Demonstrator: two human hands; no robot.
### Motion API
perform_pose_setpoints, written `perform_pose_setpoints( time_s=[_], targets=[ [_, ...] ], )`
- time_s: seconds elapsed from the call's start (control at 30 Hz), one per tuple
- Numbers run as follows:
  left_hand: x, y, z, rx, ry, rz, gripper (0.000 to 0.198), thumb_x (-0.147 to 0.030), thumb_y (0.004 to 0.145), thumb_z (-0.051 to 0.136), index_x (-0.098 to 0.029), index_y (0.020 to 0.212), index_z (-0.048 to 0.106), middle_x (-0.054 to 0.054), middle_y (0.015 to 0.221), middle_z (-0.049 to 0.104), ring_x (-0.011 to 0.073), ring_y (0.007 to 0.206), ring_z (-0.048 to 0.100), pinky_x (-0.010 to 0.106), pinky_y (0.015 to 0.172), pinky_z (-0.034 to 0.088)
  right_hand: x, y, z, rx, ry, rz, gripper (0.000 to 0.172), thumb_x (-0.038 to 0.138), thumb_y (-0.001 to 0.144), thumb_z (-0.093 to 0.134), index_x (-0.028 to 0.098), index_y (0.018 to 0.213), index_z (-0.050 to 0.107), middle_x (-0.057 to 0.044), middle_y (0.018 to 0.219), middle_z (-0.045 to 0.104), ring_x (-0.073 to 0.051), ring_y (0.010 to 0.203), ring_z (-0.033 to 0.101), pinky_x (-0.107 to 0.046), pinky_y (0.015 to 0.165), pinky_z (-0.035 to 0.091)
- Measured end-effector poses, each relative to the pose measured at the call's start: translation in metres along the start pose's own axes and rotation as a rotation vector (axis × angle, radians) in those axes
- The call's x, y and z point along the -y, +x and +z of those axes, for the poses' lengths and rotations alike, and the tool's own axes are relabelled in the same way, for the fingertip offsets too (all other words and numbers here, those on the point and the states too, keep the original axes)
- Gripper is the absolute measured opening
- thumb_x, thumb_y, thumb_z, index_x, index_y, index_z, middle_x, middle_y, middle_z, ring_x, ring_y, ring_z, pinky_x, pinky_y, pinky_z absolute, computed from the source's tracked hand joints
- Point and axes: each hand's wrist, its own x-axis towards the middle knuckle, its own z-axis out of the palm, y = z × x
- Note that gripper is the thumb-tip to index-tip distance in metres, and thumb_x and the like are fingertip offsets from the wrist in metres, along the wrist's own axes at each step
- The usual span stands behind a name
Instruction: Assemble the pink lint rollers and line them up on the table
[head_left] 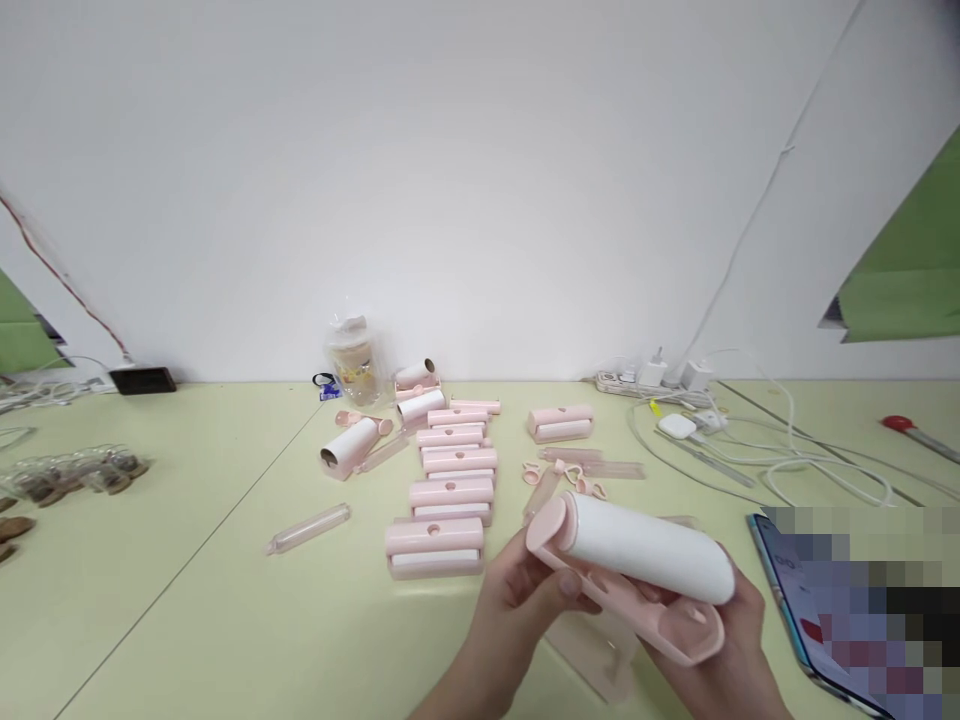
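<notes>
Both hands hold a pink lint roller (649,545) near the right front of the table, its white roll lying tilted along the top of the pink housing (660,625). My left hand (521,600) grips the left end, thumb pressed on the housing. My right hand (739,640) wraps round the right end, its fingers partly hidden behind the roll. Below the roller lies a clear plastic cover (592,655). Small pink parts (568,470) and clear handles (596,464) lie just beyond my hands.
Several pink lint rollers (435,535) stand in a column at mid-table, another roller (561,423) to their right. Loose white rolls (352,445), a clear tube (309,528) and a bagged cup (354,360) are further left. Cables (787,440) and a phone (787,590) occupy the right.
</notes>
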Motion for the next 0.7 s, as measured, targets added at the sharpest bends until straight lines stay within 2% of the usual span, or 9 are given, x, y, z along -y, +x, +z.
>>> perform_pose_setpoints(
  time_s=[0.07,0.13,0.23,0.37,0.47,0.57,0.7],
  targets=[
    [-0.004,-0.001,0.000,0.012,-0.003,0.023,0.039,-0.032,0.071,0.071,-0.018,0.105,0.061,0.004,0.084,0.063,0.0156,0.080,0.057,0.029,0.073,0.047,0.004,-0.001,0.003,-0.075,0.053,0.055,0.029,0.052,0.067,0.063,0.023,0.065,0.062,0.003,0.051,0.060,-0.015,0.043,0.053,-0.022,0.040,0.048],
    [-0.007,-0.002,-0.001,0.016,-0.002,0.027,0.037,-0.027,0.070,0.072,-0.018,0.105,0.060,0.004,0.086,0.063,0.0153,0.082,0.057,0.029,0.076,0.047,0.007,-0.001,0.002,-0.074,0.079,0.138,0.029,0.052,0.064,0.066,0.024,0.070,0.065,0.002,0.055,0.062,-0.018,0.051,0.059,-0.025,0.047,0.052],
    [-0.009,-0.002,-0.001,-0.016,-0.002,0.008,0.034,-0.024,0.070,0.072,-0.016,0.100,0.059,0.004,0.082,0.065,0.0152,0.079,0.059,0.031,0.077,0.047,0.009,0.002,-0.008,-0.010,0.063,0.219,0.042,0.060,0.066,0.060,0.024,0.087,0.068,-0.005,0.080,0.072,-0.027,0.076,0.065,-0.035,0.066,0.055],
    [-0.010,-0.001,-0.003,-0.030,-0.024,-0.018,0.034,-0.026,0.067,0.074,-0.013,0.095,0.057,0.006,0.077,0.067,0.0175,0.078,0.062,0.033,0.075,0.048,0.009,0.009,-0.028,0.134,-0.020,0.189,0.049,0.064,0.072,0.051,0.027,0.100,0.066,-0.007,0.108,0.068,-0.030,0.098,0.062,-0.041,0.082,0.050],
    [-0.011,0.000,-0.006,0.019,-0.006,-0.062,0.039,-0.025,0.065,0.076,-0.013,0.096,0.056,0.005,0.080,0.066,0.0164,0.077,0.062,0.030,0.072,0.049,0.014,0.009,-0.031,0.228,-0.074,0.173,0.052,0.066,0.072,0.050,0.028,0.104,0.066,-0.007,0.109,0.068,-0.031,0.099,0.061,-0.042,0.081,0.050],
    [-0.013,0.001,-0.012,0.051,0.045,-0.108,0.044,-0.025,0.063,0.077,-0.014,0.099,0.054,0.003,0.085,0.062,0.0133,0.075,0.059,0.026,0.068,0.050,0.021,0.002,-0.019,0.252,-0.133,0.168,0.050,0.062,0.071,0.055,0.027,0.104,0.066,-0.008,0.108,0.067,-0.030,0.099,0.060,-0.038,0.081,0.050],
    [-0.013,0.001,-0.017,0.018,0.121,-0.102,0.044,-0.040,0.065,0.072,-0.016,0.095,0.052,0.002,0.084,0.057,0.0155,0.073,0.058,0.029,0.060,0.055,0.022,-0.008,-0.008,0.254,-0.219,0.152,0.052,0.061,0.065,0.062,0.026,0.103,0.067,-0.009,0.105,0.067,-0.030,0.094,0.060,-0.035,0.075,0.050]
  ],
)
